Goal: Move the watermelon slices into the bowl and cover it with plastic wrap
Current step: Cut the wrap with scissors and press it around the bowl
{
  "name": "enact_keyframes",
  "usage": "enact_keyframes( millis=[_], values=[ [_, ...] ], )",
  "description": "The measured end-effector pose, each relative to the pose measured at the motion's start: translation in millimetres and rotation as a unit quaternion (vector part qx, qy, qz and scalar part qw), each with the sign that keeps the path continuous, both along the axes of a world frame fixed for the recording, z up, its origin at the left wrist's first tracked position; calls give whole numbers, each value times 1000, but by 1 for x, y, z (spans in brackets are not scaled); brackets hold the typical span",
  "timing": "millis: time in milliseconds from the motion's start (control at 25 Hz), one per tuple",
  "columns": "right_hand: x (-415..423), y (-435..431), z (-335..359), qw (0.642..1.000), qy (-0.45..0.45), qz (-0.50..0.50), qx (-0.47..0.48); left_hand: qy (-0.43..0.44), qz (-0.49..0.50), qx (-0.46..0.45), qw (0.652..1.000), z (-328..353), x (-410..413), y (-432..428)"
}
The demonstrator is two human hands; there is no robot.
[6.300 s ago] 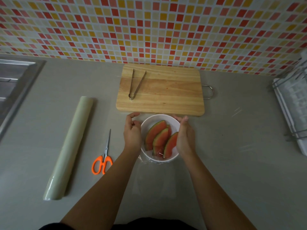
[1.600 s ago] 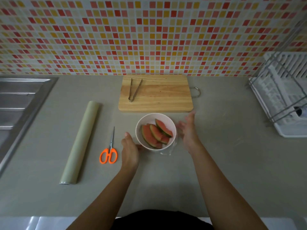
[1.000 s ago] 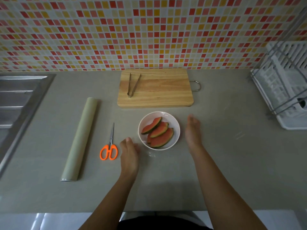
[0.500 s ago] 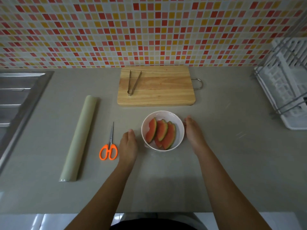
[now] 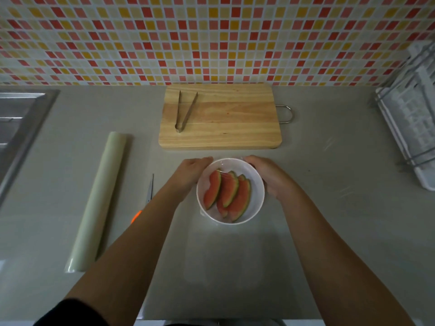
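Observation:
A white bowl [image 5: 257, 196] stands on the grey counter in front of the cutting board. Three watermelon slices [image 5: 226, 195] lie in it, red flesh up, rinds to the right. A thin clear film seems to cling to the bowl, with faint wrinkles at its near-left side [image 5: 203, 213]. My left hand [image 5: 191, 171] cups the bowl's left side and my right hand [image 5: 268, 176] cups its right side. The fingers of both hands curl round toward the far rim. The roll of plastic wrap [image 5: 98, 198] lies to the left.
A wooden cutting board [image 5: 226, 123] with metal tongs [image 5: 185, 111] on it sits behind the bowl. Orange-handled scissors [image 5: 149, 190] lie left of the bowl, half hidden by my left forearm. A steel sink [image 5: 16, 128] is at far left, a dish rack [image 5: 409, 128] at far right.
Both hands have moved forward from beside the bowl and closed around its sides up to the far rim. The bowl has stayed in place.

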State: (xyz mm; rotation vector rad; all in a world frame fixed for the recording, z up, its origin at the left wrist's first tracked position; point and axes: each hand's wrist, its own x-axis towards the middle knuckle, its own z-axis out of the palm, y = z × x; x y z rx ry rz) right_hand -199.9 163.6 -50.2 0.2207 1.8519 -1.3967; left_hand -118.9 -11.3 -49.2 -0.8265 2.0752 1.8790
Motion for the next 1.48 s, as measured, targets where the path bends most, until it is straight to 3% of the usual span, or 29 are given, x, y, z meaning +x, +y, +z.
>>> enact_keyframes(
  millis=[120, 240, 360, 400, 480, 560, 720, 840, 1000, 1240, 1480],
  values=[
    [2, 1, -1, 995, -29, -64, -71, -5, -53, 23, 998, 10, -9, -2],
    [-4, -2, 3, 983, 62, -148, -89, 3, -78, 27, 997, 22, -23, -7],
    [-1, 3, 5, 987, 141, -56, 59, -15, -82, 39, 996, 25, -28, -9],
    [1, 6, 9, 985, 124, -1, 120, -23, -88, 47, 995, 24, -29, -9],
    [7, 14, 15, 986, 27, 57, 153, -28, -88, 53, 994, 23, -26, -8],
    [15, 20, 14, 990, -10, 62, 127, -19, -91, 48, 995, 21, -22, -8],
    [29, 14, -1, 992, 93, -91, -2, 24, -87, 29, 996, 20, -16, -7],
    [26, 6, -9, 985, 15, -152, -77, 30, -38, 63, 997, 21, -19, 1],
    [21, -5, -11, 981, -27, -177, -72, 22, -1, 41, 999, 20, -21, 12],
    [25, -3, -3, 928, -119, -225, -272, 54, -18, 4, 998, 21, -18, 17],
    [26, -7, -7, 957, -30, -268, -110, 55, -30, -14, 998, 19, -18, 19]
  ],
)
